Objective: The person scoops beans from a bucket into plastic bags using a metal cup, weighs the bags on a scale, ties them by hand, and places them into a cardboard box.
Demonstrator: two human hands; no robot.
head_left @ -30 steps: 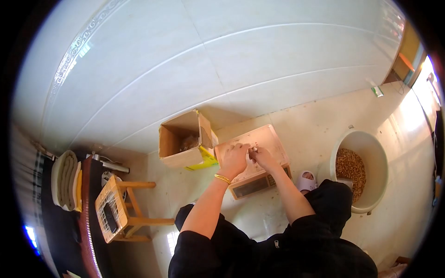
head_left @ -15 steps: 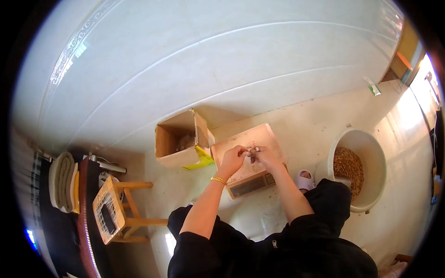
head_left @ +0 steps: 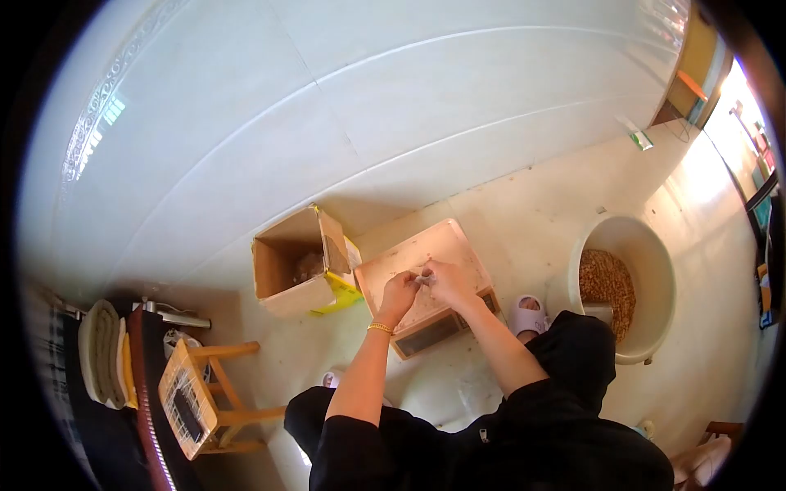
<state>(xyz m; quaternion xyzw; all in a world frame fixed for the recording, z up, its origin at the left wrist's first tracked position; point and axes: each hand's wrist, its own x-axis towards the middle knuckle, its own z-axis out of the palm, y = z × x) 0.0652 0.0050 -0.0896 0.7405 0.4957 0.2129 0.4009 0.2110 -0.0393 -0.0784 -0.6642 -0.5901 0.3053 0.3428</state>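
My left hand (head_left: 398,297), with a gold bracelet at the wrist, meets my right hand (head_left: 450,283) over a light wooden tray-topped box (head_left: 453,239). The fingers of both are closed in a pinch around a small whitish-grey piece (head_left: 423,280), too small to name. Crumbs lie scattered on the box's pale top, and a dark panel shows on its near side. To the left stands an open cardboard box (head_left: 282,301) with some pale, unclear contents. Fingers partly hide the piece.
On the right a large whitish bucket (head_left: 655,303) holds many small brown pieces (head_left: 607,286) and a scoop-like object (head_left: 598,311). A wooden stool (head_left: 225,417) with a black flat object (head_left: 188,413) on its seat is at left. My slippered foot (head_left: 528,315) sits beside the wooden box.
The view has shifted slightly, moving the boxes and bucket left in the picture. My hands stay pinched together over the wooden box, slightly lower and farther left in view.
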